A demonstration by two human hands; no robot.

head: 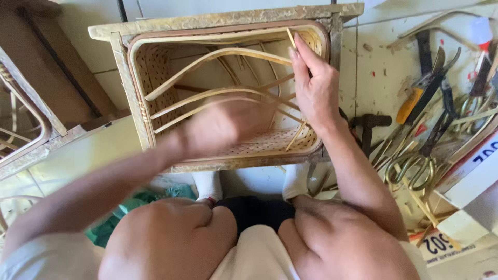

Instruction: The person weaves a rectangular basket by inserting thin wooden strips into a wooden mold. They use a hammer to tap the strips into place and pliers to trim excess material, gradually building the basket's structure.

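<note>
Two knees near; beyond them a woven basket [155, 67] in a wooden frame. The blurred left hand [220, 124] is inside it, grip unclear. The right hand [314, 85] pinches a strip [291, 37] at the far rim. Tools [430, 103] lie right.

matt woven cane basket [155, 67], rough wooden frame [218, 19], glossy metal scissors [415, 168]

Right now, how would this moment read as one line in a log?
right hand: pinching thin strip at basket rim | left hand: blurred, over basket | floor right: scissors, pliers
</note>
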